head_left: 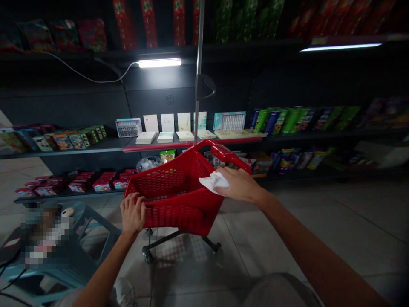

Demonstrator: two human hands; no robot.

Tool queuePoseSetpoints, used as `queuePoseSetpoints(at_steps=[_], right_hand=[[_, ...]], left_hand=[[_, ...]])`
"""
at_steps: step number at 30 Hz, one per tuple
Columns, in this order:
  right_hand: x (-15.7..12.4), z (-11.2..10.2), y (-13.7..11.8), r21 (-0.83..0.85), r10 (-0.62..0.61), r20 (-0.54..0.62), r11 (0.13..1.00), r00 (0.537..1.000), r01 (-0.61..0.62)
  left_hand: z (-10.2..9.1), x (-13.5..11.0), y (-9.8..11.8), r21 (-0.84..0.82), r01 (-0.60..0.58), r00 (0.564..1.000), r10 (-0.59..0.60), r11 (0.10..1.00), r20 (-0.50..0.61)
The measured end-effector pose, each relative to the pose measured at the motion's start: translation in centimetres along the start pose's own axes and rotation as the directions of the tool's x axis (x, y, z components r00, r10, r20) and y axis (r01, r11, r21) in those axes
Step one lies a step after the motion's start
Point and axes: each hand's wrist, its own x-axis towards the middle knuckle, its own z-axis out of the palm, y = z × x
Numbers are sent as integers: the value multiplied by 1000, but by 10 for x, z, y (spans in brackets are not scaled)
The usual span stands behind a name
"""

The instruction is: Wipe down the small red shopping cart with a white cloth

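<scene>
A red plastic shopping cart (179, 215) with slotted sides stands in front of me on dark wheels. My left hand (132, 212) grips the cart's rim at its left end, fingers curled over the edge. In my right hand (238, 184) a white cloth (214, 182), perhaps a folded tissue, is pinched and held against the cart's upper rim at the right, just below the red handle (228, 157). Part of the cloth is hidden under my fingers. The visible inside of the basket shows only its slotted walls and floor.
Behind the cart runs a dark shelf (92, 147) with boxes, booklets and snack bags. A metal pole (198, 55) rises by the handle. At left a blue plastic stool (79, 213) carries blurred items and cables. A lit tube lamp (159, 63) hangs above.
</scene>
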Motion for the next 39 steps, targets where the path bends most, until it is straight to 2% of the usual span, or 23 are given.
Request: queuePoseSetpoints(at_steps=[2, 6, 10, 15, 18, 21, 23, 25, 28, 31, 35, 39], right_hand=[[-2, -4, -5, 13, -27, 41, 1000, 999, 26], [-5, -15, -20, 88, -46, 131, 996, 990, 34], [-10, -31, -47, 154, -46, 193, 988, 980, 16], [-15, -48, -77, 287, -123, 270, 957, 955, 42], [-11, -53, -86, 384, -212, 302, 919, 930, 85], [2, -53, -89, 476, -356, 343, 864, 869, 165], [15, -51, -89, 450, -445, 320, 848, 836, 280], [28, -48, -89, 318, -482, 301, 864, 823, 391], [41, -43, -90, 94, -421, 347, 904, 838, 416], [45, -42, -96, -31, -391, 344, 904, 854, 426], [53, -44, -105, -87, -353, 327, 912, 876, 400], [77, -39, -106, -96, -279, 391, 935, 877, 341]], left_hand=[[-3, 2, 18, -67, -23, 999, 20, 997, -41], [-9, 3, 64, -277, -148, 989, 147, 949, -27], [-10, 2, 107, -399, -185, 979, 205, 898, 8], [-14, 10, 137, -475, -207, 968, 249, 855, 27], [-18, 16, 140, -546, -162, 975, 220, 822, 41], [-18, 18, 133, -620, -52, 991, 117, 783, 65], [-17, 18, 127, -652, 25, 997, 26, 758, 69], [-15, 17, 122, -673, 84, 996, -50, 735, 70], [-15, 17, 116, -695, 143, 989, -118, 705, 84], [-15, 20, 110, -706, 181, 982, -163, 685, 94], [-11, 22, 100, -702, 212, 968, -243, 680, 56], [-7, 22, 90, -690, 242, 956, -290, 682, 49]])
